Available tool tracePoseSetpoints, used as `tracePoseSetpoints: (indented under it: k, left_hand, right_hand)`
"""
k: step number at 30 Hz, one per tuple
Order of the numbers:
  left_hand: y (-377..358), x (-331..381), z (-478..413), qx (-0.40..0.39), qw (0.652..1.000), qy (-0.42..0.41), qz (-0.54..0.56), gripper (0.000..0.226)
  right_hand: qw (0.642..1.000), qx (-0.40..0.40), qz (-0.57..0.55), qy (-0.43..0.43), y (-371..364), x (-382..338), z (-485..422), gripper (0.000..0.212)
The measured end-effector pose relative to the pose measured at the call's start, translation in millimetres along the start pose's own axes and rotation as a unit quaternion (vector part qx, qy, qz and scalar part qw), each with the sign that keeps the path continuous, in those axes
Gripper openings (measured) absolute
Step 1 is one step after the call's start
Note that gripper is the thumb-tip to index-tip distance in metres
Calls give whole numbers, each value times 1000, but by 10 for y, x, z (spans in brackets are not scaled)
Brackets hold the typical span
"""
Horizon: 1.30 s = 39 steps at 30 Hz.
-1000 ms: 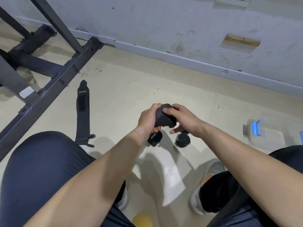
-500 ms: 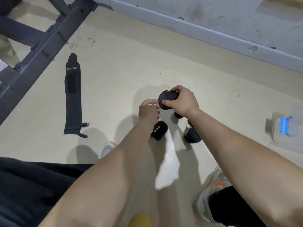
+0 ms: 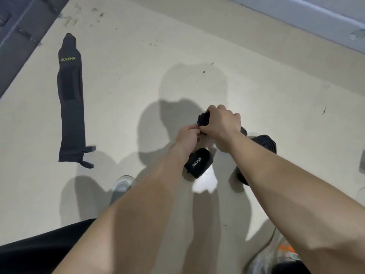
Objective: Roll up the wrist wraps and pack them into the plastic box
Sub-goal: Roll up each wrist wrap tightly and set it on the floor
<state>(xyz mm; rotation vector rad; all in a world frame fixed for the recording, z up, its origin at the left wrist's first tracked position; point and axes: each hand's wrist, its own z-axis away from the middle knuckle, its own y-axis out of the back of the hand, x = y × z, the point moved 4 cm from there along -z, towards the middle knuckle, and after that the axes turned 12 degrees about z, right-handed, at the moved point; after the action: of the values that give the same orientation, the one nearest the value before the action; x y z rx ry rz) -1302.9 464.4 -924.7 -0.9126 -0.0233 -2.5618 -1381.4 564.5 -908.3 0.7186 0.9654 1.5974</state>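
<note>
**Securing the third roll above the floor**

The right hand (image 3: 221, 123) is gripping the rolled wrist wrap (image 3: 203, 119); the left hand (image 3: 187, 133) is pinching its loose tail. Being soft, light and springy, it likely needs holding around its girth. Half a second earlier the left fingers were apart from it. The flat wrap (image 3: 71, 107) is waiting toward the floor's far-left edge.

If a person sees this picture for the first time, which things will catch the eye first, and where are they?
In the centre, the left hand and right hand together grip a rolled black wrap above the floor. To the far left, a long unrolled wrap with yellow lettering lies flat. Below the hands, a finished roll with white lettering rests on the floor.
</note>
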Motion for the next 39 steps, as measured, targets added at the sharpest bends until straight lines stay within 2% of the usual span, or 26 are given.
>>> tracePoseSetpoints:
  k: [4, 7, 12, 15, 18, 24, 30, 33, 37, 39]
  left_hand:
    - [190, 15, 89, 33, 999, 9, 14, 27]
    - [520, 89, 225, 76, 997, -9, 1, 22]
    - [1382, 250, 430, 178, 977, -55, -107, 25]
    - [2016, 286, 489, 269, 947, -47, -170, 26]
    - [2634, 235, 481, 367, 914, -26, -172, 32]
    - [3474, 176, 205, 464, 869, 1, -174, 51]
    - [3873, 104, -74, 481, 859, 74, -160, 66]
    - [3858, 41, -127, 448, 884, 86, -99, 66]
    - [3503, 129, -50, 393, 916, 35, -67, 26]
    - [3252, 234, 81, 366, 929, 9, -51, 14]
  right_hand:
    - [999, 28, 22, -6, 135, -114, 106, 58]
    - [998, 58, 18, 23, 316, -363, 267, 58]
    - [994, 56, -1, 99, 413, -1095, 493, 48]
    - [989, 5, -42, 144, 272, -1574, 532, 47]
    - [978, -73, -85, 178, 2, -1998, 495, 46]
    - [959, -154, -145, 188, -519, -2478, 338, 42]
    - [953, -175, -177, 175, -809, -2527, 212, 36]
    - [952, -177, -204, 142, -850, -2427, 199, 27]
    - [945, -193, -234, 120, -697, -2245, 284, 25]
    - [942, -192, -243, 129, -492, -2157, 370, 26]
